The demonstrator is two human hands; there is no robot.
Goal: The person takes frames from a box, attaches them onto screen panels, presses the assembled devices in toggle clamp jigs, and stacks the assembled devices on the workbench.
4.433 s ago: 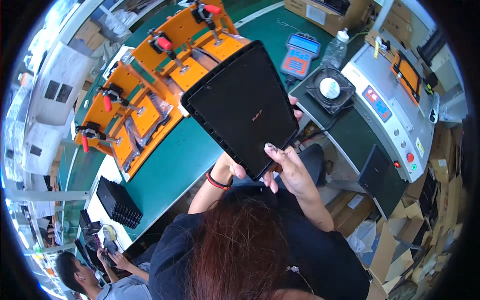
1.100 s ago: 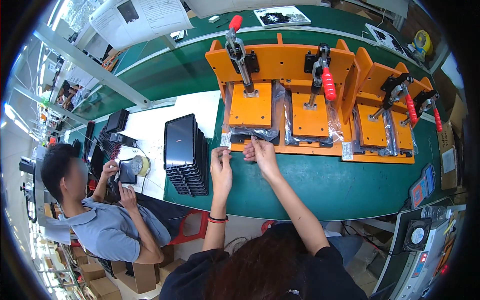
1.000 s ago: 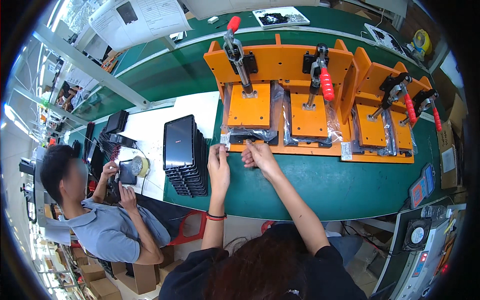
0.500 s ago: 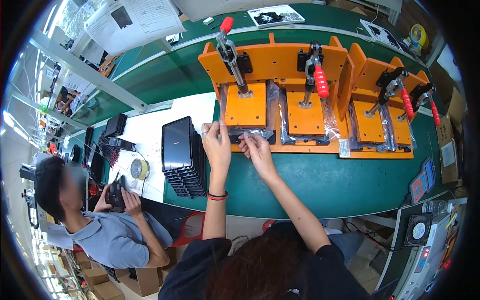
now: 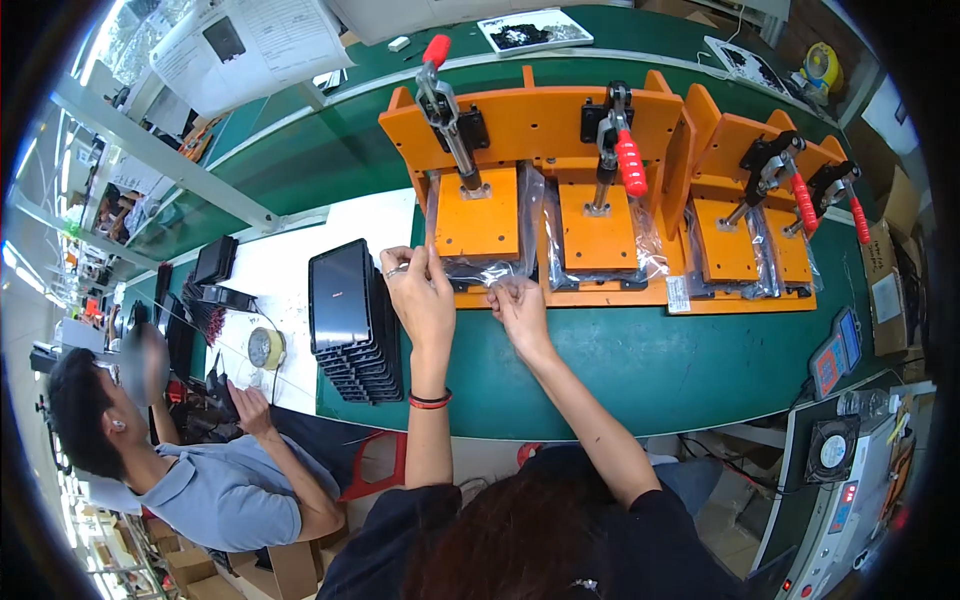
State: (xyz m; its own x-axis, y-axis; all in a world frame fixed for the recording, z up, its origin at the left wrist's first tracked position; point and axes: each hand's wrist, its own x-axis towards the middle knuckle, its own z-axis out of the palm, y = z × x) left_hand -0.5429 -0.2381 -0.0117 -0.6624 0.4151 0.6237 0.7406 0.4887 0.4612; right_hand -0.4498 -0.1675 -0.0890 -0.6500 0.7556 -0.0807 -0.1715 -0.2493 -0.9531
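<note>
My left hand (image 5: 420,292) is raised at the left edge of the leftmost orange press block (image 5: 476,212) and pinches the clear plastic film (image 5: 478,268) wrapped around it. My right hand (image 5: 517,306) pinches the same film at the block's lower front edge. A toggle clamp with a red handle (image 5: 447,88) stands over this block. Just left of my left hand lies a stack of black panels (image 5: 352,318) on a white sheet.
The orange clamp fixture (image 5: 560,120) carries more film-wrapped blocks and red-handled clamps (image 5: 626,160) to the right. A co-worker (image 5: 190,470) sits at lower left beside a tape roll (image 5: 265,348). A handheld controller (image 5: 831,362) and a fan unit (image 5: 831,452) are at the right.
Seconds ago I held a black panel over the bench; it is no longer in my hands. My left hand has since risen along the fixture's left block, and both hands now grip the film.
</note>
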